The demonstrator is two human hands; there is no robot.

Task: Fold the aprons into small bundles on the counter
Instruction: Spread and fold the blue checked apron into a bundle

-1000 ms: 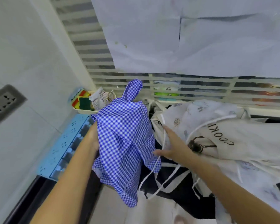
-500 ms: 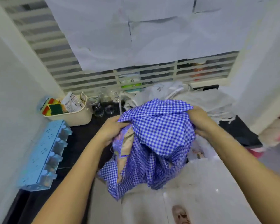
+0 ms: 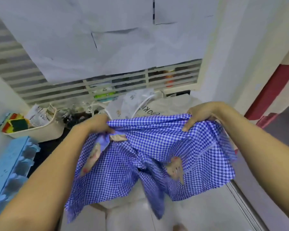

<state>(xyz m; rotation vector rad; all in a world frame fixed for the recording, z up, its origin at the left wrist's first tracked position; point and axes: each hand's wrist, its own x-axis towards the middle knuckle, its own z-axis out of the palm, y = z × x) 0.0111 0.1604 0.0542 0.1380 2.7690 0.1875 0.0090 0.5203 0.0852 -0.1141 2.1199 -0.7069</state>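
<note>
Holding blue gingham apron (image 3: 157,147) up by its top edge, both hands engaged. Left hand (image 3: 97,124) sits at 10 o'clock of the cloth, fingers curled into a bunched fold of the edge. Right hand (image 3: 202,114) sits at 2 o'clock, thumb down the front face and fingers folded over the back, clamped on the edge. Hands are well apart, and the top edge runs nearly taut between them. The rest of the apron hangs loose and creased below, with lower corners at 7 and 5 o'clock. A narrow strip dangles at 6 o'clock over pale floor tiles (image 3: 198,214). Pale printed patches show on the cloth, but their detail is blurred. The apron is in the air, not lying on the tabletop (image 3: 42,152).

Beyond the apron at 12 o'clock, a heap of white aprons (image 3: 170,104) with white ties lies on the dark tabletop. At 9 o'clock of the frame, a cream basket (image 3: 38,130) holds sponges (image 3: 15,125) and a paper packet (image 3: 38,112). A light blue plastic rack (image 3: 12,164) lies at 8 o'clock, near the left forearm. A slatted window (image 3: 173,77) stands at the back, its upper part covered by white paper sheets (image 3: 107,39).
</note>
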